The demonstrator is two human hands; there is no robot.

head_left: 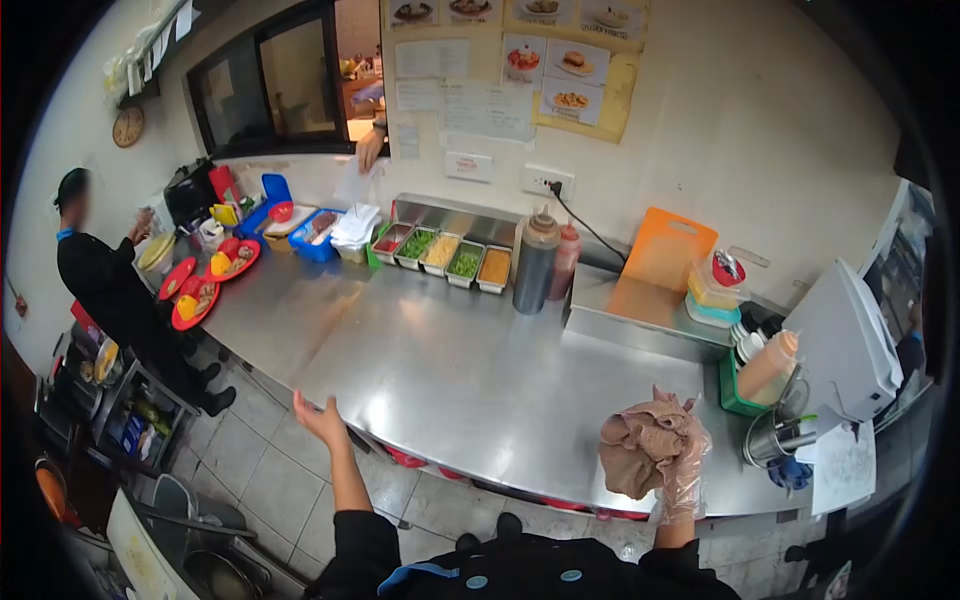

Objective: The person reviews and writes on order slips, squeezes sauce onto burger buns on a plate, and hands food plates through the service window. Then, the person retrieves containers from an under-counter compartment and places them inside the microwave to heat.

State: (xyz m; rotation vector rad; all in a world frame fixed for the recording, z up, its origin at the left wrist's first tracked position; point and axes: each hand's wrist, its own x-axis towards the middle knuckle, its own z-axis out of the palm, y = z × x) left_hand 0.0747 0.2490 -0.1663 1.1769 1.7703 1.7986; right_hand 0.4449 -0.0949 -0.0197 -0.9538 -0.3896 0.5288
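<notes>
My right hand [684,470], in a clear plastic glove, grips a crumpled brown cloth [645,445] at the right front of the steel counter [450,375]. Folds of the cloth hide most of its fingers. Bare and with fingers apart, my left hand [322,420] is beside the counter's front edge and holds nothing. Whether it touches the edge, I cannot tell.
Along the wall stand metal pans of toppings [438,255], sauce bottles [538,262] and an orange cutting board [665,255]. Red plates of food [195,300] sit left, near another person [100,270]. Someone's hand [370,148] reaches through the window. A green basket [740,385] stands right.
</notes>
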